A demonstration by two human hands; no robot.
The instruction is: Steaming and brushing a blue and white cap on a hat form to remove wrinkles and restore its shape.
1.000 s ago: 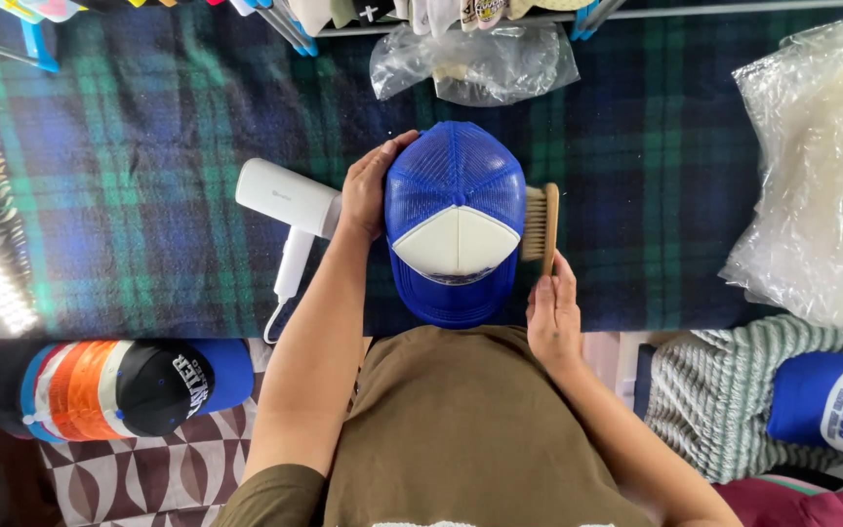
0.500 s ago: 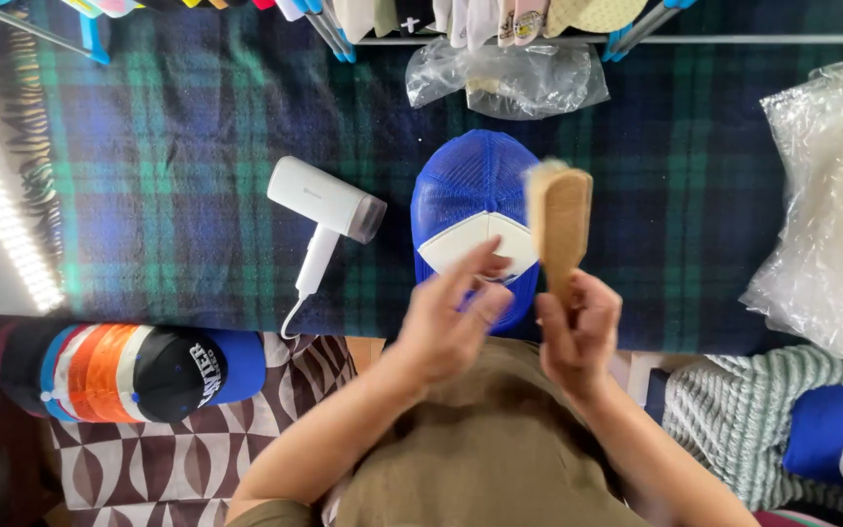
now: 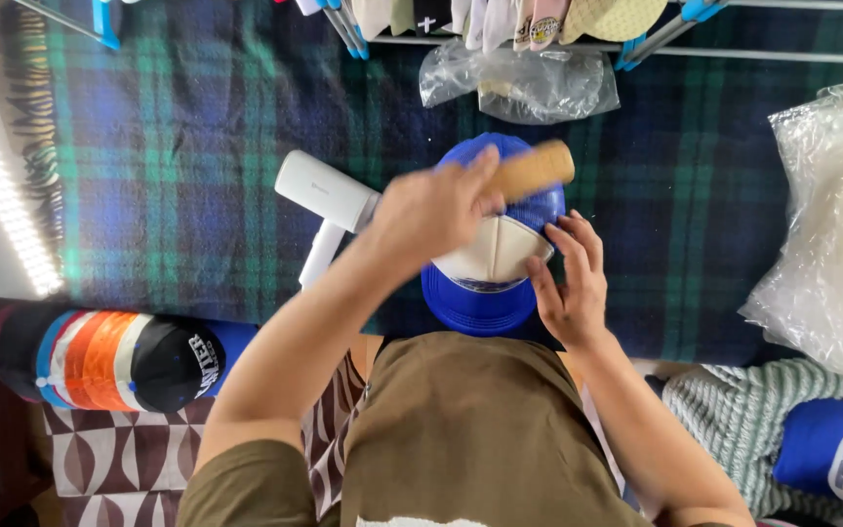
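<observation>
left hand [image 3: 431, 210] closed around wooden brush [image 3: 531, 170], held over the cap's crown | right hand [image 3: 570, 283] fingers spread, steadying blue-and-white cap [image 3: 485, 278] (brim side) | cap lies at near edge of plaid blanket [image 3: 178, 185], beside white handheld steamer [image 3: 329, 200]

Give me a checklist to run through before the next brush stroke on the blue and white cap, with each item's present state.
1. Wooden brush gripped in left hand: ok.
2. Right hand steadying the blue and white cap at its side: ok.
3. Cap resting flat on the plaid blanket: ok.
4. Bristles touching the cap: cannot tell, the hand blurs that spot.
5. White handheld appliance lying apart from the cap: ok.
6. Clear plastic bag lying beyond the cap, out of the way: ok.
</observation>
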